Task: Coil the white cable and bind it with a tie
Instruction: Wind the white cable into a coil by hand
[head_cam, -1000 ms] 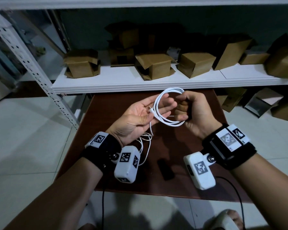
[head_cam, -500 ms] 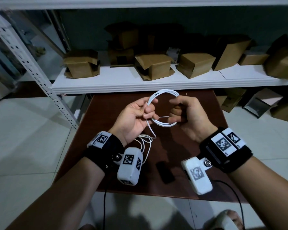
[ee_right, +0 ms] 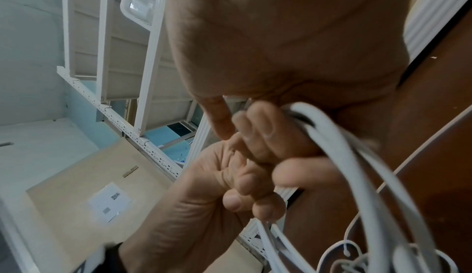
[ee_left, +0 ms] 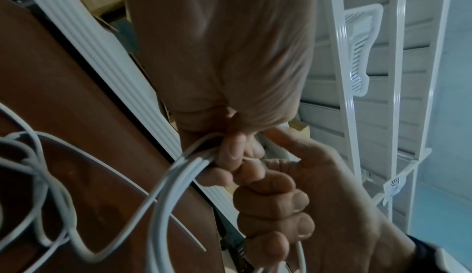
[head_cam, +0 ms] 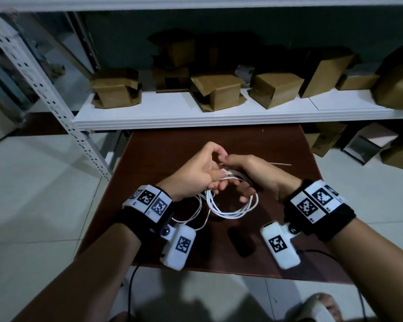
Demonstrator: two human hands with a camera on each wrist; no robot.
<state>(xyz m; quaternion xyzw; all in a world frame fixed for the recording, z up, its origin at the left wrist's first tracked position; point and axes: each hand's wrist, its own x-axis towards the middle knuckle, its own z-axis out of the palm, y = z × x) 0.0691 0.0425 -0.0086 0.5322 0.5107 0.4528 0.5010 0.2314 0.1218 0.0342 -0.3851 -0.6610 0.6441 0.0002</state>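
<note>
The white cable (head_cam: 233, 212) is wound into a loop of several turns and hangs just above the brown table (head_cam: 172, 147). My left hand (head_cam: 203, 173) and right hand (head_cam: 249, 173) meet at the top of the loop, and both grip the bundled strands. In the left wrist view my left fingers (ee_left: 230, 150) pinch the bundle (ee_left: 178, 176). The right wrist view shows my right fingers (ee_right: 263, 132) curled round the same strands (ee_right: 357, 166). A loose tail of cable (head_cam: 196, 214) trails under my left wrist. A thin white tie (head_cam: 282, 164) lies on the table behind my right hand.
A small black object (head_cam: 240, 242) lies on the table near its front edge. A white shelf (head_cam: 196, 115) with several cardboard boxes (head_cam: 215, 89) overhangs the table's far side. A perforated metal upright (head_cam: 56, 105) slants down at the left. More boxes (head_cam: 368, 147) sit on the floor at the right.
My left hand went from an open palm to gripping the loop. Both hands dropped toward the table and turned over, so the loop now hangs below them.
</note>
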